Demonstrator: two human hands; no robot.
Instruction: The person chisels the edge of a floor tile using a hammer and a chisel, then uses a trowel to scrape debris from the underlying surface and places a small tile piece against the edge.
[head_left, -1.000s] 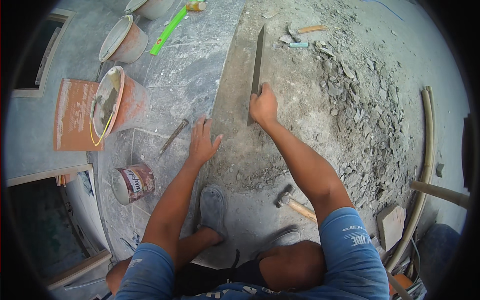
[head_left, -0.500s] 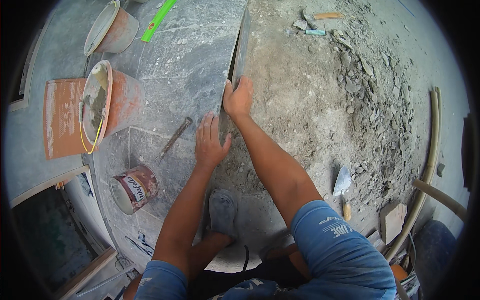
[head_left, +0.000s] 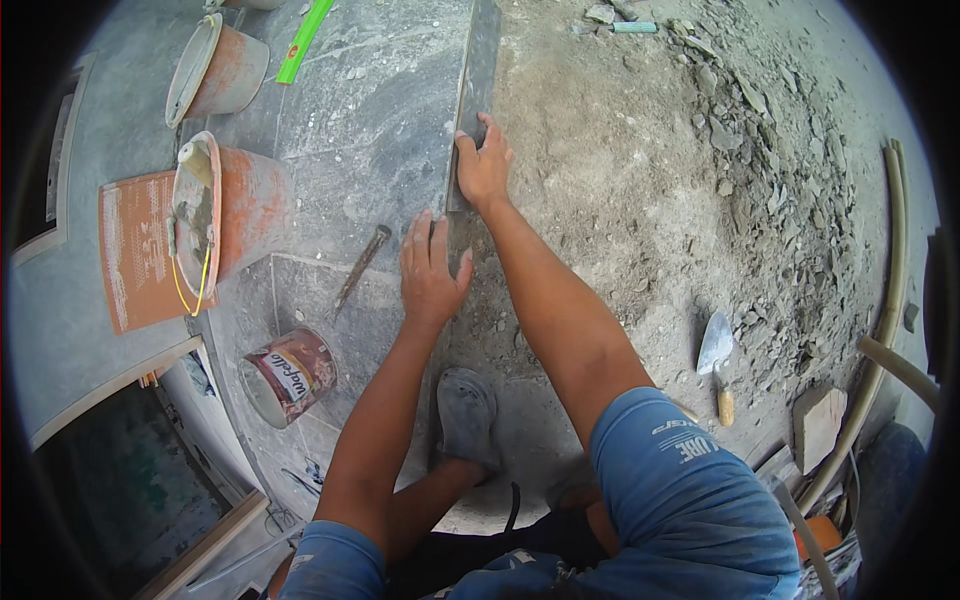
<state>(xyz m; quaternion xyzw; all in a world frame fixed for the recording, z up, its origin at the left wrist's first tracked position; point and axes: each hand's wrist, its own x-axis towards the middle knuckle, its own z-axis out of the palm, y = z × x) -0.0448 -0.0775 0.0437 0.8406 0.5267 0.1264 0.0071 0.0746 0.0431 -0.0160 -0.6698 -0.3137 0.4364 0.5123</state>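
left hand [head_left: 432, 268] flat, fingers spread on grey tile slab [head_left: 478, 70] near end | right hand [head_left: 483, 168] fingers together, pressing slab edge just ahead | slab lies between paved floor and rubble | looks heavy, stiff, brittle; best held by long edges | chisel [head_left: 362, 268] left of fingers

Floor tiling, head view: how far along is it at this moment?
Done: grey tiles already cover the floor on the person's left. In hand: the left hand lies flat at the laid tiles' edge, and the right hand presses a narrow grey strip tile standing along that edge. Left: the mortar bed on the right is bare, with rubble and a trowel lying on it.
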